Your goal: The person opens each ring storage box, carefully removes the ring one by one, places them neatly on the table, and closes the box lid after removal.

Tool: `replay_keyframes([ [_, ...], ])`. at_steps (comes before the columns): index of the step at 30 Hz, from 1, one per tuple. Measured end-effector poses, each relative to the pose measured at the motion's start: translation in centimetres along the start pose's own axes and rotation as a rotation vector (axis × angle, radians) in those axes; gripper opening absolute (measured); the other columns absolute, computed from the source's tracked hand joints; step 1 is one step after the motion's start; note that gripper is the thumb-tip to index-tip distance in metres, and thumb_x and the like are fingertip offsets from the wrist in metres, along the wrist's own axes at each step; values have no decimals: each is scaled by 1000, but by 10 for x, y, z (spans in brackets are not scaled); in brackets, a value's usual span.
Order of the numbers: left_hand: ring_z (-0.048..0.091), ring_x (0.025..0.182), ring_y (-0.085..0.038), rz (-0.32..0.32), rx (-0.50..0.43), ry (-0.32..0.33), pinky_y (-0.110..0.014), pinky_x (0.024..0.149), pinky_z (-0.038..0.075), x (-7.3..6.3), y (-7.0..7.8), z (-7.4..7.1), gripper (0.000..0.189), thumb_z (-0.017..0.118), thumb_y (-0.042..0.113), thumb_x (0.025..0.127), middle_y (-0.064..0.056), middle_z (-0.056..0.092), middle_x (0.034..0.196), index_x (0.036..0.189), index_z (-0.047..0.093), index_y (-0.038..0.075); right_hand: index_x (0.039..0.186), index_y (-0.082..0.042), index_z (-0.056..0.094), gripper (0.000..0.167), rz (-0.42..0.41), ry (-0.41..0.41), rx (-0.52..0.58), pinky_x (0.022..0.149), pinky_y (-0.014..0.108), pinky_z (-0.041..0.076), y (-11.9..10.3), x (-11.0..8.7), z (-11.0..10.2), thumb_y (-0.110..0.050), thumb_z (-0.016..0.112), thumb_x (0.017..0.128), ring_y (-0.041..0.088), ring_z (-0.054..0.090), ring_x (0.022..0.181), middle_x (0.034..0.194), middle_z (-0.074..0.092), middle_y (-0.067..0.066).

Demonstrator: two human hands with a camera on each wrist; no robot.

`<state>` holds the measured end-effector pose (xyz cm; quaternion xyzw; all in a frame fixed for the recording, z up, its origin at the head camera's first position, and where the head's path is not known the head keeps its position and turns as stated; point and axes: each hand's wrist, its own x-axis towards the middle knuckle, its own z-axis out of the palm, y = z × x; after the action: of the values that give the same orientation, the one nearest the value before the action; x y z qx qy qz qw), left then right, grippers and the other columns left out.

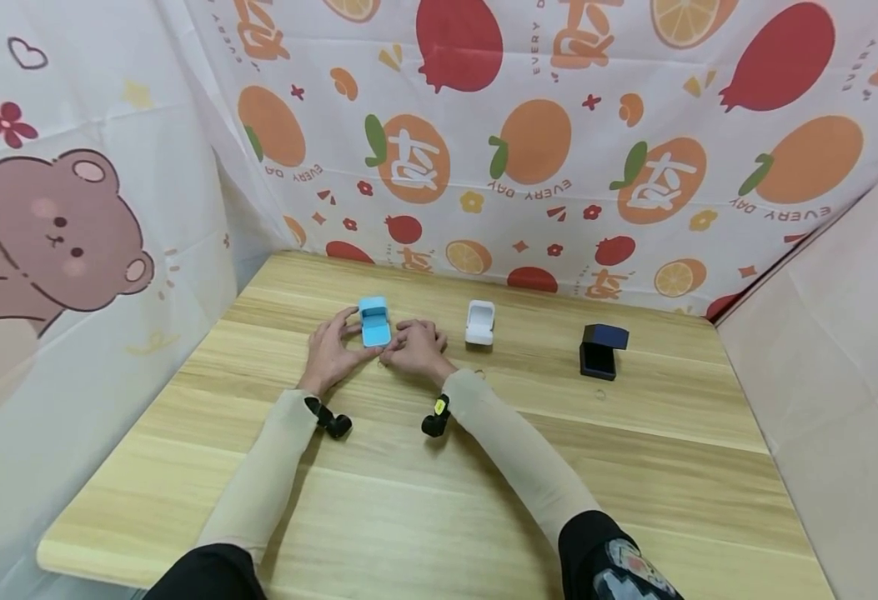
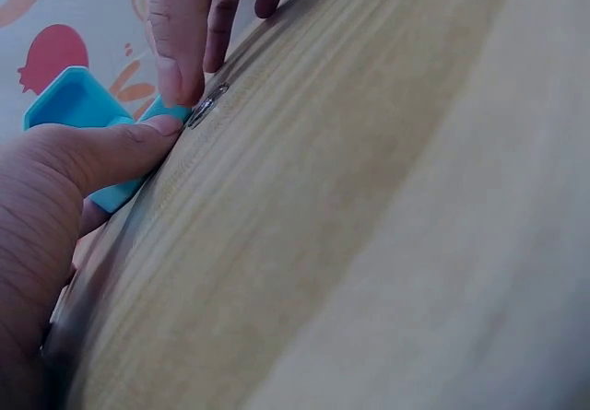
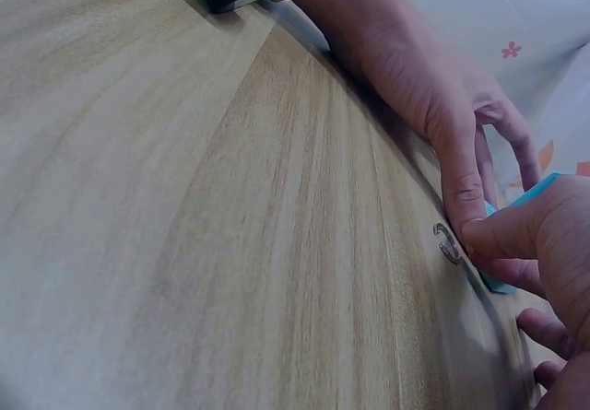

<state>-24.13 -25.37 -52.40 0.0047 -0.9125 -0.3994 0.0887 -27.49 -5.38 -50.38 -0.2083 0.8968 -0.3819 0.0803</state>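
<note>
A small blue ring box [image 1: 375,323] stands on the wooden table with its lid up. My left hand [image 1: 329,354] grips it from the left, thumb along the front and fingers spread towards the back. From the right, my right hand [image 1: 418,348] holds the box's front corner between thumb and finger, its other fingers bent. The two thumbs almost meet there in the right wrist view. Just in front of the box, a thin silvery ring [image 3: 447,243] lies on the table, apart from the fingertips; the left wrist view shows the same ring [image 2: 207,105].
A white ring box [image 1: 479,323] stands open right of the hands, with a ring [image 1: 479,374] before it. Further right is an open dark ring box [image 1: 599,352] with another ring [image 1: 600,395] in front. A printed cloth [image 1: 476,200] hangs behind the table.
</note>
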Motion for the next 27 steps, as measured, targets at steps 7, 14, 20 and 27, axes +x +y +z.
replay_keyframes([
  [7, 41, 139, -41, 3, 15, 0, -59, 111, 22, 0, -2, 2, 99, 86, 49, 78, -13, 69, 134, 157, 35, 21, 77, -28, 78, 15, 20, -12, 19, 112, 62, 14, 1, -1, -2, -37, 77, 88, 30, 31, 146, 150, 55, -2],
  [14, 38, 143, -42, 8, 8, 1, -61, 115, 20, 1, -3, 1, 98, 86, 51, 77, -14, 67, 137, 157, 36, 20, 81, -25, 75, 12, 27, 14, 82, 111, 60, 16, 0, -1, -6, -34, 76, 90, 31, 37, 140, 141, 63, -2],
  [20, 35, 146, -42, 16, 25, 12, -64, 117, 16, 5, -7, 3, 94, 85, 49, 79, -13, 63, 143, 155, 39, 18, 85, -23, 76, 8, 36, 72, 107, 106, 55, 22, 0, 2, -6, -29, 76, 90, 26, 51, 123, 118, 72, -7],
  [27, 36, 145, -43, 26, 5, 27, -64, 118, 15, 2, -5, 4, 90, 86, 42, 80, -15, 60, 146, 152, 41, 12, 94, -20, 76, 7, 42, 77, 146, 110, 54, 24, 4, 3, -9, -25, 73, 92, 24, 56, 130, 125, 72, -2],
])
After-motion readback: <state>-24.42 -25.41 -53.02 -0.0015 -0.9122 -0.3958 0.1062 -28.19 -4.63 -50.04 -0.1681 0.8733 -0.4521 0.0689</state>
